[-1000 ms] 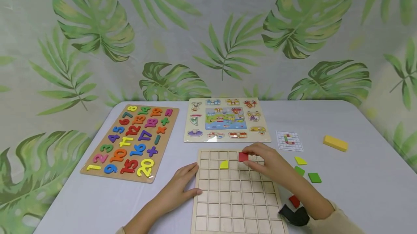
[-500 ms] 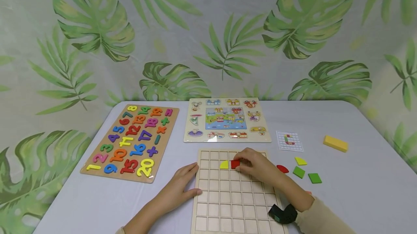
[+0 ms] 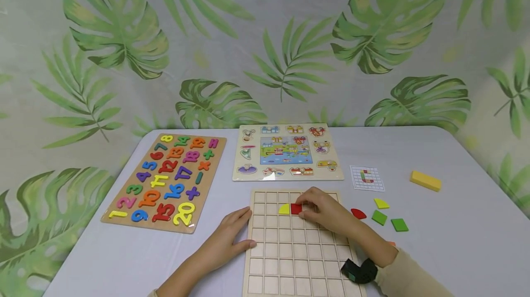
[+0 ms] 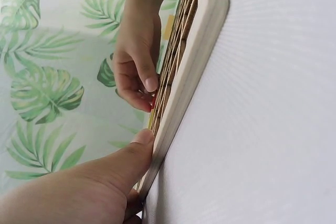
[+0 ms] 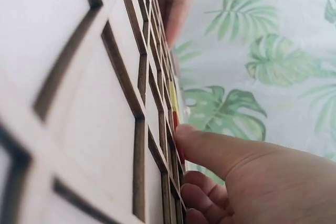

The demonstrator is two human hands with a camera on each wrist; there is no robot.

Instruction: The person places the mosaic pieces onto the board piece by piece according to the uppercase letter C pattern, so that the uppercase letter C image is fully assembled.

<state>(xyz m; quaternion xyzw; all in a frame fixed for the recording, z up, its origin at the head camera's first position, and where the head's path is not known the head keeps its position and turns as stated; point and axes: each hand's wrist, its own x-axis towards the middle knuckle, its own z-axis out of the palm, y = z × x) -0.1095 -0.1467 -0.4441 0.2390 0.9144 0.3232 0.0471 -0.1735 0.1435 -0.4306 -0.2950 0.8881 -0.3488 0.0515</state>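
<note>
A wooden grid board [image 3: 265,251] lies on the table in front of me. A yellow quarter-circle tile [image 3: 284,209] sits in one of its upper cells. Right beside it is a red square tile [image 3: 296,208], level with the yellow one. My right hand [image 3: 331,212] pinches the red tile's right side between thumb and fingers; its right part is covered by the fingertips. My left hand [image 3: 225,237] rests along the board's left edge, with the thumb [image 4: 139,153] against the rim in the left wrist view.
Right of the board lie a red quarter-circle tile [image 3: 358,214], a yellow one [image 3: 381,203] and green square tiles [image 3: 399,225]. A pattern card [image 3: 367,178] and a yellow block [image 3: 425,180] lie beyond. A number puzzle [image 3: 165,182] and a picture puzzle [image 3: 287,152] stand left and behind.
My right hand has moved left and down over the board with the red square tile, which now lies against the yellow tile. The left hand stays at the board's edge.
</note>
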